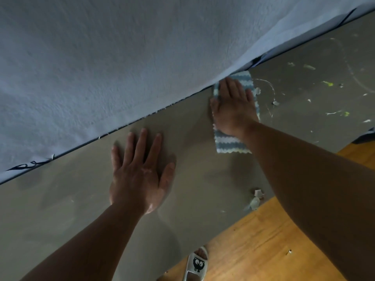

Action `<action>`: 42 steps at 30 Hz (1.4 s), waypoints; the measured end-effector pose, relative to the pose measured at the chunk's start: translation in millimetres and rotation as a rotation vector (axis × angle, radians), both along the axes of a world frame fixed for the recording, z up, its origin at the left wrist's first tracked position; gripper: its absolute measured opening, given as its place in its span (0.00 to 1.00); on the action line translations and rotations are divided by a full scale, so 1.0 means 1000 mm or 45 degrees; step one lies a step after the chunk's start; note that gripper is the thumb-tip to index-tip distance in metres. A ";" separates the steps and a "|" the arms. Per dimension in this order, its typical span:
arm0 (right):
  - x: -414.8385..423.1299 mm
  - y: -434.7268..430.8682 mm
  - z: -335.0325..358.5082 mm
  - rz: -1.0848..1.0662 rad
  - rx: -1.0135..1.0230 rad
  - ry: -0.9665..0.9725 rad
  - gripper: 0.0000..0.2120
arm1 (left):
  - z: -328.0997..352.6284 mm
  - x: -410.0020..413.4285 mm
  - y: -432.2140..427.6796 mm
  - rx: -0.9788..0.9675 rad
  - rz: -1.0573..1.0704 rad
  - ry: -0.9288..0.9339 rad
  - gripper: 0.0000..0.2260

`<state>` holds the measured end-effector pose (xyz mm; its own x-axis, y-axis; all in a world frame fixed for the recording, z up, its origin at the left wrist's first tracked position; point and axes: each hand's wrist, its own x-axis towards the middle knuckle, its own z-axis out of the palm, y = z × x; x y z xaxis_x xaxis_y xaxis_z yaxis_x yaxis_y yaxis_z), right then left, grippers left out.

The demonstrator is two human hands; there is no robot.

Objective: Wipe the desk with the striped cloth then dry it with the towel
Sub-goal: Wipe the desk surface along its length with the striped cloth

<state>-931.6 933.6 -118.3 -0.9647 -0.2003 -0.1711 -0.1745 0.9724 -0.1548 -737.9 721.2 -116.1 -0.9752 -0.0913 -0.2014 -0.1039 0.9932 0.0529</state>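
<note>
The cloth, striped blue and white in wavy bands, lies flat on the grey desk near its far edge. Its top end touches the frayed hem of a large pale blue fabric that fills the upper part of the view.

The right hand presses down on the cloth with straight, spread fingers, gripping nothing. The fingertips reach the hem, and one striped end shows behind the wrist. The left hand rests palm down on the bare desk, well apart from the cloth, with its fingers also straight and spread and holding nothing.

White and green flecks and pale ring marks dot the desk to the right of the cloth. Crumpled scraps sit at its near edge.

Below is a wooden floor, where a white slipper bears a black, big-eyed cartoon figure.
</note>
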 end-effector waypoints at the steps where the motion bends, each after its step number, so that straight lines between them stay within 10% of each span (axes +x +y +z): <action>1: -0.003 -0.001 0.000 -0.070 0.005 -0.008 0.32 | 0.000 0.000 0.000 0.005 -0.001 0.006 0.36; 7: 0.029 -0.030 0.003 -0.322 -0.055 -0.031 0.32 | -0.001 0.000 -0.001 0.006 -0.018 0.021 0.34; 15: 0.162 -0.035 0.001 0.001 -0.119 0.004 0.31 | -0.002 -0.001 -0.003 0.041 -0.036 0.039 0.34; 32: 0.092 0.032 -0.007 -0.625 -0.040 -0.001 0.32 | -0.003 -0.003 -0.003 0.027 -0.037 0.077 0.32; 42: 0.252 -0.057 -0.004 -0.072 -0.107 0.049 0.32 | -0.007 -0.004 -0.004 0.053 -0.032 0.119 0.31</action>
<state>-680.0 876.6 -122.5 -0.9804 -0.1575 -0.1184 -0.1271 0.9648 -0.2304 -741.6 716.9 -123.6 -0.9918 -0.0602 -0.1127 -0.0719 0.9921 0.1029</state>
